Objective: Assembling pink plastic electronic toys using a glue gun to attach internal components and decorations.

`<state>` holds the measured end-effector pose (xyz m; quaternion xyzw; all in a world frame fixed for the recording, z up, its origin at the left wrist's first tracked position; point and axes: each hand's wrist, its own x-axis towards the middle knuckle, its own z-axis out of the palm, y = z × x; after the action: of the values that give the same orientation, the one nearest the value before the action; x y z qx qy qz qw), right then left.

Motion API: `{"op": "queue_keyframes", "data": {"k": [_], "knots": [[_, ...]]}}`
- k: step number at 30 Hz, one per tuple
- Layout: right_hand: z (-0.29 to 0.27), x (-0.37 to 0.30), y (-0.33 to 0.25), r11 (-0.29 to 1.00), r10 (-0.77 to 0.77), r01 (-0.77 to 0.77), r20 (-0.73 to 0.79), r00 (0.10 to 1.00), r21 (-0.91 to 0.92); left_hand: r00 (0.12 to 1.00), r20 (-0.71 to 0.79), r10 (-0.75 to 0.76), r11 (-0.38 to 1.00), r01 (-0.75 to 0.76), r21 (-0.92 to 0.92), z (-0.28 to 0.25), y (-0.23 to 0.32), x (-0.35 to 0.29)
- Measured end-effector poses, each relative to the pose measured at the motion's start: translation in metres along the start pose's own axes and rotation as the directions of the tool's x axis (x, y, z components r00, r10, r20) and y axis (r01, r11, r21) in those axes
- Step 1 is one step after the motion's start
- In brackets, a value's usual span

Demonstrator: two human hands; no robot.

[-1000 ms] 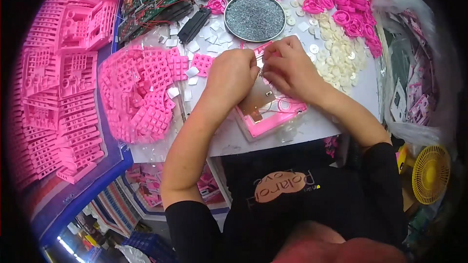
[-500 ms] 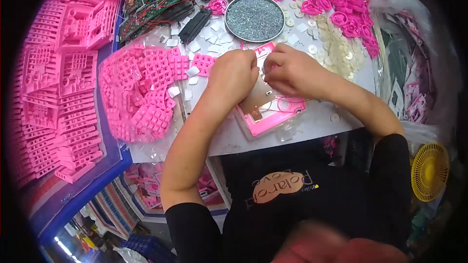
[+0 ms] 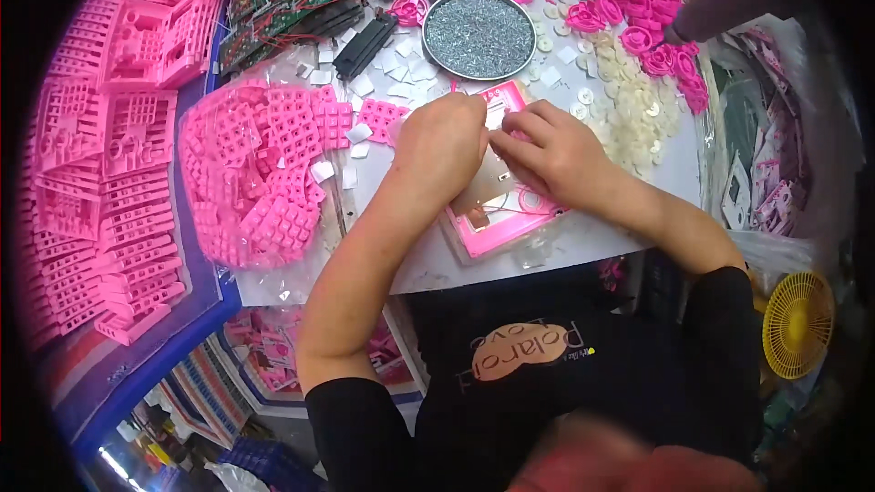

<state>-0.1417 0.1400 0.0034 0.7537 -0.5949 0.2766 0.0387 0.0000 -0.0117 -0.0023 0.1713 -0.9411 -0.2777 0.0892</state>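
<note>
A pink plastic casing [image 3: 492, 239] lies on the work table before me, with a brownish board [image 3: 478, 189] and thin wires in its open side. Over its left edge my left hand [image 3: 442, 144] is closed, fingers curled at the upper part of the casing; what they pinch is hidden. My right hand [image 3: 563, 153] rests over the right side, its fingers bent together toward the left hand's fingertips. Whatever is between them is too small to make out. Just beyond the casing stands a round metal tray [image 3: 432, 53] full of small screws [image 3: 481, 32].
Left of my arms lie a bag of pink keypads [image 3: 255, 173] and stacked pink casings [image 3: 141, 155]. Circuit boards [image 3: 292, 0], black parts [image 3: 366, 46], pink rings [image 3: 652, 32] and pale discs [image 3: 629, 96] surround the tray. A dark cylindrical tool [image 3: 729, 5] juts in at upper right.
My right hand has shifted slightly, its fingers now reaching closer to the left hand. The dark cylindrical tool has come into view at the upper right. The casing stays nearly in place.
</note>
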Motion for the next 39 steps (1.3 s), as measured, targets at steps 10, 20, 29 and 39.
{"op": "queue_keyframes", "data": {"k": [10,20,29,39], "knots": [[-0.003,0.005,-0.008,0.989,0.043,0.009,0.341,0.939,-0.151,0.902,-0.403,-0.154,0.985,0.108,-0.135,-0.014,-0.017,-0.013],[-0.005,0.013,0.001,0.990,0.135,-0.141,0.240,0.961,0.010,0.916,-0.338,-0.218,0.976,0.209,-0.065,0.002,-0.029,-0.027],[0.003,-0.001,0.012,0.971,0.155,-0.180,0.163,0.974,0.156,0.899,-0.367,-0.237,0.971,0.204,-0.128,0.005,-0.026,-0.025],[-0.014,0.014,0.011,0.982,0.108,-0.140,0.229,0.967,0.127,0.900,-0.435,0.018,0.988,-0.081,-0.128,0.002,-0.002,-0.042]]}}
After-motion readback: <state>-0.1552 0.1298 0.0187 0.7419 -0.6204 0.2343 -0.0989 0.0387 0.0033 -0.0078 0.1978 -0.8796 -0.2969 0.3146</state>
